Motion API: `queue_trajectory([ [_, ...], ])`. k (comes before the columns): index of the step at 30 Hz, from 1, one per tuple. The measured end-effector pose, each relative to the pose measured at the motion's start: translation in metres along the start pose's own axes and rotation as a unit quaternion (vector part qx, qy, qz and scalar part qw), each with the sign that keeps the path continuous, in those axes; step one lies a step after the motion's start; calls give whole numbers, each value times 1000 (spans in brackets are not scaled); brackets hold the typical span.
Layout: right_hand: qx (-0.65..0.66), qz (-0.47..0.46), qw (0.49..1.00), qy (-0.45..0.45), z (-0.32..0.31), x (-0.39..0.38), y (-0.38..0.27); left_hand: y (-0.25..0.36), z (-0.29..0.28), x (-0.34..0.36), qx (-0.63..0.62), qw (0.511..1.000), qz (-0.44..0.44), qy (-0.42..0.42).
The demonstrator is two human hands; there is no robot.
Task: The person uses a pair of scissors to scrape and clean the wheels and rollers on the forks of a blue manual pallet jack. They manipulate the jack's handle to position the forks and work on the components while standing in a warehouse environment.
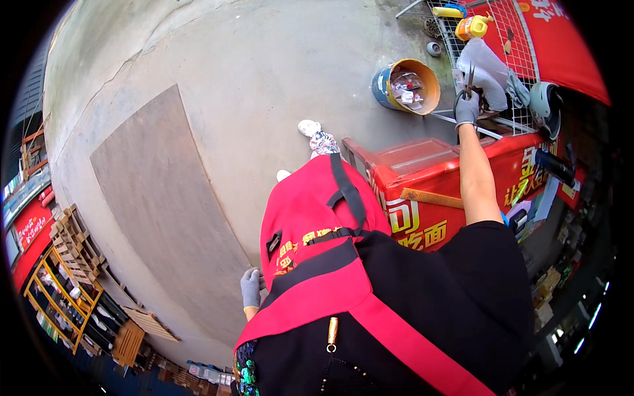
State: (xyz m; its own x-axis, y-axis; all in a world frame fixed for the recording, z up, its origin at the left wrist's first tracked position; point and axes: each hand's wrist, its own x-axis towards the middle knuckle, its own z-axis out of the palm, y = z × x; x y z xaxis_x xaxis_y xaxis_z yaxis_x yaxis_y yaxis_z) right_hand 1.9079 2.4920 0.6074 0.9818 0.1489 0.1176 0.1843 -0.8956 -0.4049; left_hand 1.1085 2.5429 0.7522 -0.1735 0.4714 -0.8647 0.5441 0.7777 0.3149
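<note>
My right hand [467, 107], in a grey glove, is closed on metal scissors [469, 80] held over the wire rack at upper right. Beside it lie translucent white plastic [489, 72] and a greyish cloth [518, 89]. My left hand [251, 288], also gloved, hangs at the lower middle beside my red apron [310, 198], its fingers loosely bent and apparently empty. Behind it, a long grey-brown board [152, 171] lies flat on the concrete floor.
A bucket [382, 86] holding bagged scraps stands near a wire rack [515, 39] with yellow containers [472, 26] and a helmet [548, 105]. A red bannered counter [422, 168] edges my right. Pallets [72, 241] and a yellow rack [49, 297] stand far left.
</note>
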Motion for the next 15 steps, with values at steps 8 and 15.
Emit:
queue_trajectory([
  [8, 65, -197, 972, -108, 73, 5, -54, -25, 51, -32, -266, 960, 59, 61],
  [15, 290, -186, 892, -293, 86, -166, -140, -253, 142, -72, -521, 828, -34, 204],
])
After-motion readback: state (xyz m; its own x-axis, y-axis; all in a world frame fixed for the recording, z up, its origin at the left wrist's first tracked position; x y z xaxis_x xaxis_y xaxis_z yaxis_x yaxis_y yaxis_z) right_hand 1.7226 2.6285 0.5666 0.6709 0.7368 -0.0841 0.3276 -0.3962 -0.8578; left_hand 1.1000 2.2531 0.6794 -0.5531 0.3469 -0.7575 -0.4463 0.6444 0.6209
